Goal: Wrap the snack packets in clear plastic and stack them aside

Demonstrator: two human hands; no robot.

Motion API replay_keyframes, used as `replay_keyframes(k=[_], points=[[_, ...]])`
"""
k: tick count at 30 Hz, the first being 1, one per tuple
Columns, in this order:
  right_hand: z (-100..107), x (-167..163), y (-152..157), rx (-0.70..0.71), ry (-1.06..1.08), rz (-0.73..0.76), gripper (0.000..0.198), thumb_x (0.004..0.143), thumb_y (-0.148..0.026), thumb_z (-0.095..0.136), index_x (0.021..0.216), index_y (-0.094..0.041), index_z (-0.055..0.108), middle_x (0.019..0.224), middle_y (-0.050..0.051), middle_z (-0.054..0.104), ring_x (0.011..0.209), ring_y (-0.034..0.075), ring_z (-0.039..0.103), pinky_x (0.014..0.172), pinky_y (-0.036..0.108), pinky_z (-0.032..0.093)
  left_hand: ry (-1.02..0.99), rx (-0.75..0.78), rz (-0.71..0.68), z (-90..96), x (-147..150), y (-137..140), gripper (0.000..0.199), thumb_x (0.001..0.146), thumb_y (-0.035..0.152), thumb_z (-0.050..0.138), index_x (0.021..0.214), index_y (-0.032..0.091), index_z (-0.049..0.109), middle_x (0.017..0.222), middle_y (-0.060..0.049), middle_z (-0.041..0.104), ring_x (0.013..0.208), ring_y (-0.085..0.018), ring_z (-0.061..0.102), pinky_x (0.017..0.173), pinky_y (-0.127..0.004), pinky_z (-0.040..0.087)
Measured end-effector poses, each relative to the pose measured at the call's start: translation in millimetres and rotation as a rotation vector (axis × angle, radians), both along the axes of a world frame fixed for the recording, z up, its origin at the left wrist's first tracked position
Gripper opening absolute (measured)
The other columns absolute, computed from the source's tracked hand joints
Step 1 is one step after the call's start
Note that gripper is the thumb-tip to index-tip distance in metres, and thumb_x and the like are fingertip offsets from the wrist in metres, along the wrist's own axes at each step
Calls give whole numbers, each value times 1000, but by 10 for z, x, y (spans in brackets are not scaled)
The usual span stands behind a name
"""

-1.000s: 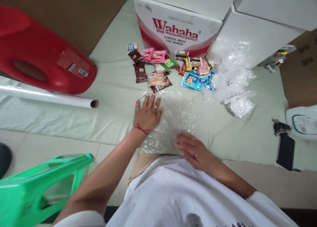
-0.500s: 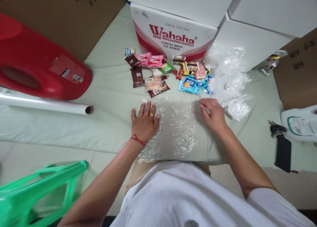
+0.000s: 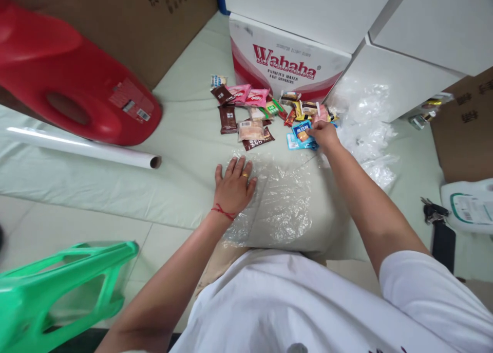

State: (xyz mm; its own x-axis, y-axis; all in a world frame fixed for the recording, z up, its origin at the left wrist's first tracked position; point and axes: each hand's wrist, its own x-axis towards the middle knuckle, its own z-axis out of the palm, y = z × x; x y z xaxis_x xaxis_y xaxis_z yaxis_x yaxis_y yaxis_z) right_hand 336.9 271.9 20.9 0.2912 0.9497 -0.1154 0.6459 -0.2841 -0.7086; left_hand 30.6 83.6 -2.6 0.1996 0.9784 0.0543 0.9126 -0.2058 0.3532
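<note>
A sheet of clear plastic film (image 3: 285, 199) lies wrinkled on the cloth-covered table in front of me. My left hand (image 3: 234, 186) rests flat on its left part, fingers spread. Beyond the film, my right hand (image 3: 324, 134) pinches the edge of a blue snack packet (image 3: 302, 132) at the right of a pile of wrapped snacks. Near it lie yellow packets (image 3: 308, 108). Pink packets (image 3: 257, 96), a brown packet (image 3: 228, 119) and a pale wrapped snack (image 3: 250, 131) make up the left of the pile.
Behind the snacks stands a Wahaha carton (image 3: 287, 65). Crumpled clear plastic (image 3: 365, 132) lies at the right. To the left are a red jug (image 3: 103, 96) and a roll of film (image 3: 84, 147). A green stool (image 3: 69, 286) stands beside the table; keys (image 3: 433, 209) lie far right.
My right hand has moved forward from the film's right edge to the snack pile and taken hold of a blue packet. My left hand stays flat on the film. The view has shifted slightly.
</note>
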Motion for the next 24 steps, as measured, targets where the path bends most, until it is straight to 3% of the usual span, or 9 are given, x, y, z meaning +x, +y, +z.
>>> replay_keyframes(k=[3, 6, 11, 14, 16, 20, 24], points=[[133, 113, -40, 63, 149, 126, 18, 76, -25, 76, 79, -20, 58, 68, -5, 52, 67, 13, 50, 70, 28, 49, -6, -3, 0, 10, -7, 4, 58, 106, 41, 36, 160, 23, 47, 170, -13, 41, 160, -34, 33, 130, -67, 11], [312, 201, -14, 62, 164, 340, 13, 79, -21, 75, 87, -19, 66, 73, -4, 57, 70, 12, 52, 73, 28, 49, -5, -10, -10, 19, -10, 7, 57, 106, 41, 36, 159, 23, 48, 170, -12, 41, 160, -34, 33, 130, -67, 12], [388, 149, 124, -106, -137, 630, 26, 79, -26, 80, 103, -16, 77, 96, 5, 74, 87, 20, 63, 86, 33, 51, -9, -3, -7, 16, -13, 3, 57, 106, 41, 36, 159, 24, 49, 170, -11, 41, 160, -33, 34, 130, -67, 12], [323, 68, 166, -113, -343, 811, 47, 75, -31, 84, 119, -16, 77, 119, 11, 75, 110, 28, 64, 102, 39, 47, -11, 0, -10, 11, -15, -2, 57, 106, 42, 36, 158, 22, 49, 170, -11, 40, 159, -34, 34, 130, -68, 13], [296, 38, 170, -117, -473, 880, 55, 72, -35, 86, 124, -16, 77, 122, 12, 73, 117, 31, 60, 108, 43, 42, -8, 2, -14, 9, -18, -4, 58, 106, 42, 36, 158, 21, 49, 170, -11, 40, 159, -34, 34, 129, -69, 14], [319, 18, 111, -167, -689, 936, 44, 74, -42, 83, 110, -17, 77, 106, 12, 72, 109, 33, 59, 104, 43, 40, 3, 8, -9, 3, -18, -1, 58, 106, 42, 36, 158, 21, 49, 170, -11, 41, 159, -34, 35, 129, -69, 15], [378, 49, -64, -152, -729, 988, 29, 78, -40, 76, 97, -17, 72, 100, 14, 70, 103, 33, 58, 91, 37, 43, 12, 9, -5, 4, -10, 1, 57, 107, 43, 35, 158, 22, 49, 170, -10, 41, 159, -33, 35, 130, -68, 15]])
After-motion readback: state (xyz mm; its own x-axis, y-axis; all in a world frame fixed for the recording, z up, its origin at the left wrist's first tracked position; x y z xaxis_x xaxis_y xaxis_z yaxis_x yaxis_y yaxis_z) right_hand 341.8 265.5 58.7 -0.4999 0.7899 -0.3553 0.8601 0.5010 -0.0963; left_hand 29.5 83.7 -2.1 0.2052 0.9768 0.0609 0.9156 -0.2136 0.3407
